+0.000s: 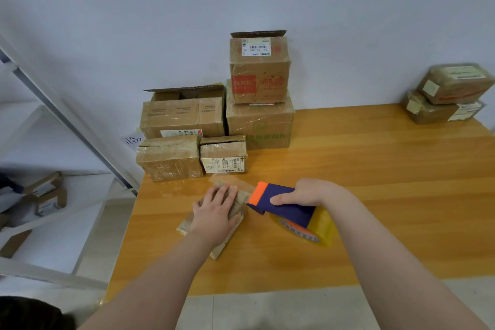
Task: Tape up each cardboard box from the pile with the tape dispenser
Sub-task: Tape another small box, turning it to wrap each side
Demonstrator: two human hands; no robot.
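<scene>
A small flat cardboard box (227, 238) lies on the wooden table (375, 195), near its front left. My left hand (217, 211) rests flat on top of the box, fingers spread. My right hand (308, 193) grips the blue tape dispenser (284, 202), whose orange front edge sits at the box's right side; a roll of yellowish tape hangs at its back. A strip of clear tape runs from the dispenser over the box's far end. The pile of cardboard boxes (214, 126) stands behind, against the wall.
Two more boxes (447, 99) are stacked at the table's far right corner. A white shelf frame (67, 120) stands left of the table, with small boxes (48, 193) on the floor under it. The table's front edge is close to my arms.
</scene>
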